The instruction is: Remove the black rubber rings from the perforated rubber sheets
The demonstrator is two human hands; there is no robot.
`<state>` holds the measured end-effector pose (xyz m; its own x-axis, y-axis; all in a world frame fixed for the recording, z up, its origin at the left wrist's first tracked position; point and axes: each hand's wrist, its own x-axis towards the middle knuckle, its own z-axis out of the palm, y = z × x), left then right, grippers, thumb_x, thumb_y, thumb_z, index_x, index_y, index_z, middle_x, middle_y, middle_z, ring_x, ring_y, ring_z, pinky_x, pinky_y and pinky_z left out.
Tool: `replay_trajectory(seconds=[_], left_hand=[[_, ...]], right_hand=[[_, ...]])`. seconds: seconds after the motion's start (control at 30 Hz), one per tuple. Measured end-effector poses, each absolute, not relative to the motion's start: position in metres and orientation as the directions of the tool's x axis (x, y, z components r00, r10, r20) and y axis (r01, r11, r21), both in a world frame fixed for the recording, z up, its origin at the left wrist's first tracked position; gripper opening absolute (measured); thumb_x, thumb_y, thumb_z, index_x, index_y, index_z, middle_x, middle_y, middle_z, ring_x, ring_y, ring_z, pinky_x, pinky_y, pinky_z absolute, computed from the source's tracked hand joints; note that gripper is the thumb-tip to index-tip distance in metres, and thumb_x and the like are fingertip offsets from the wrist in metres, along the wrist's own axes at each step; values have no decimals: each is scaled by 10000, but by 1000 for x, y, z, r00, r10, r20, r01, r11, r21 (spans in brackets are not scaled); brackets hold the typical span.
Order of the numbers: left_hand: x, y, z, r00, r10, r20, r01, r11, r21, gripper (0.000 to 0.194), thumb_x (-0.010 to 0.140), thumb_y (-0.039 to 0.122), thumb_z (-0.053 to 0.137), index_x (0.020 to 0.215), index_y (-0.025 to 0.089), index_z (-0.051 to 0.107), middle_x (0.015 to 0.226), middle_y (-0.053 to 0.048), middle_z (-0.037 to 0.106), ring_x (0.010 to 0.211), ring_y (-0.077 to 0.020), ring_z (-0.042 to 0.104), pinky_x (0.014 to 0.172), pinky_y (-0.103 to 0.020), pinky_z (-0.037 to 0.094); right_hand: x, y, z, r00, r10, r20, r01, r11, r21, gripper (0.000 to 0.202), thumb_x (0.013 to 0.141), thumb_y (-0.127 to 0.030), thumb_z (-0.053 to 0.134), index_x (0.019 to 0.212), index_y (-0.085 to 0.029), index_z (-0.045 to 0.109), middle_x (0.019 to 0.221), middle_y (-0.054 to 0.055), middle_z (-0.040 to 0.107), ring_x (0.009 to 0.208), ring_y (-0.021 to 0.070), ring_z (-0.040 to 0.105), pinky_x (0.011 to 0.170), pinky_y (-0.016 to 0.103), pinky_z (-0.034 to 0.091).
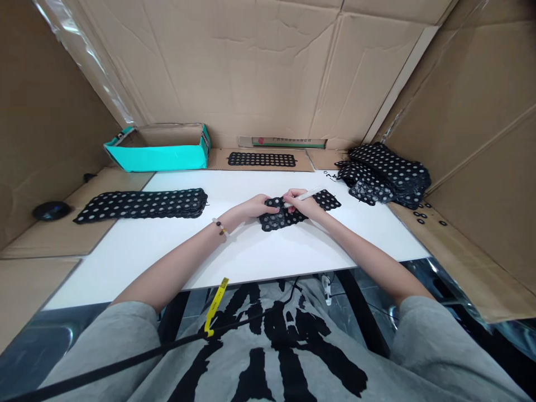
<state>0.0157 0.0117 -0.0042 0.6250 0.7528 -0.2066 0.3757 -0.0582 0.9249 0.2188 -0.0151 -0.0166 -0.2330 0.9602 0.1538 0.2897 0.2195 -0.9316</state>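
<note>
A black sheet with rows of pale round spots (272,223) lies on the white board in front of me. My left hand (260,206) grips its left part, thumb on top. In my right hand (304,205) is a white pen-like tool (312,192), pinched with its lower end at the sheet; the exact tip is too small to make out. To the left rests a neat stack of similar spotted sheets (142,204). A messy pile of them (387,173) sits at the back right.
A turquoise open box (163,158) stands at the back left. Behind the board lies a black sheet with open holes (262,159). Small black rings (421,214) are scattered at right, and a dark round object (51,210) is far left. Cardboard walls (234,67) enclose the workplace.
</note>
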Motion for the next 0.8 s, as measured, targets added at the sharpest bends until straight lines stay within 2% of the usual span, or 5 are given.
replay_trajectory(seconds=[0.23, 0.43, 0.53, 0.67, 0.8], left_hand=[[17, 9, -3, 621, 756, -204, 371, -54, 927, 390, 591, 429, 772, 802, 122, 658, 764, -55, 687, 685, -187, 595, 627, -284, 431], [16, 13, -8, 611, 759, -227, 314, 31, 949, 343, 574, 382, 783, 747, 128, 630, 712, -39, 661, 651, -170, 575, 625, -279, 421], [12, 16, -4, 659, 705, -262, 341, 30, 940, 364, 583, 395, 794, 773, 121, 649, 738, -48, 669, 655, -167, 570, 621, -278, 416], [9, 18, -2, 690, 676, -259, 389, -45, 920, 382, 640, 447, 761, 820, 124, 665, 764, -46, 668, 661, -163, 559, 610, -275, 402], [12, 23, -14, 636, 768, -72, 387, -237, 891, 334, 683, 446, 709, 784, 133, 651, 722, -25, 635, 647, -149, 533, 603, -266, 381]], right_hand=[[218, -20, -15, -241, 955, 172, 332, 248, -910, 252, 796, -410, 560, 663, -204, 506, 548, -14, 583, 511, 144, 551, 529, 262, 425], [210, -25, -18, -212, 917, 339, 516, 400, -758, 224, 830, -355, 515, 667, -203, 492, 599, -11, 576, 592, 143, 529, 589, 260, 392], [206, -25, -15, -241, 904, 352, 537, 426, -728, 226, 832, -347, 501, 659, -202, 483, 640, 1, 588, 638, 149, 529, 604, 260, 383], [210, -25, -9, -253, 910, 330, 569, 415, -709, 236, 831, -345, 502, 644, -201, 498, 594, -5, 572, 626, 151, 522, 615, 267, 381], [227, -19, -7, -220, 950, 220, 616, 310, -725, 230, 797, -342, 545, 620, -196, 533, 510, -15, 553, 558, 148, 525, 596, 273, 394]])
